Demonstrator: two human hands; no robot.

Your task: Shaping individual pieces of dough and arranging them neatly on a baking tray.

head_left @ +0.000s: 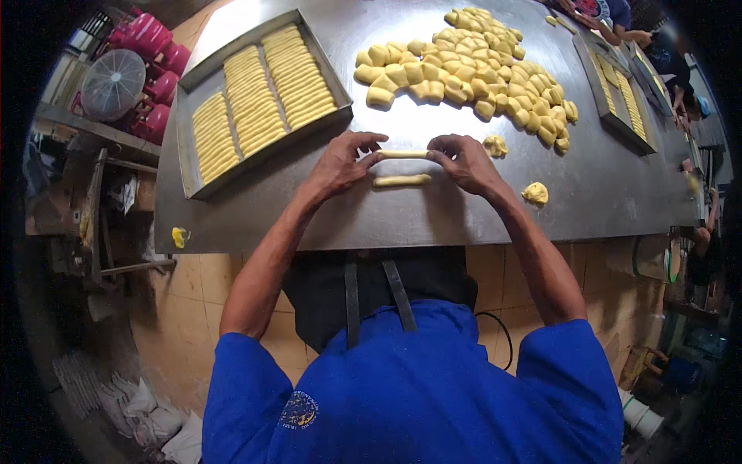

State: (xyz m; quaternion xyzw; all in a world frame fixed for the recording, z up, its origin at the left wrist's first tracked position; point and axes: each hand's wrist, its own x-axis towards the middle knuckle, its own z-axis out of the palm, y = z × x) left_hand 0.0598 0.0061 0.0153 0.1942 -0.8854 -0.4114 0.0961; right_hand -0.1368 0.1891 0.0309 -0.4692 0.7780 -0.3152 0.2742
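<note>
My left hand (348, 162) and my right hand (460, 162) grip the two ends of a pale dough stick (406, 154) over the steel table (255, 220). A second dough stick (402, 180) lies just below it on the steel. A large cluster of yellow dough pieces (464, 73) is spread beyond my hands. A small dough lump (495, 145) sits beside my right hand, and another lump (535, 193) is farther right. At the left, a metal tray (344, 110) holds rows of dough sticks.
More trays (645, 135) stand at the right, where co-workers' arms (610, 31) are at the table. Pink gas cylinders (143, 35) and a wooden frame (100, 193) are off to the left. A yellow scrap (180, 236) lies near the table's left corner; a bucket (649, 259) is below the right end.
</note>
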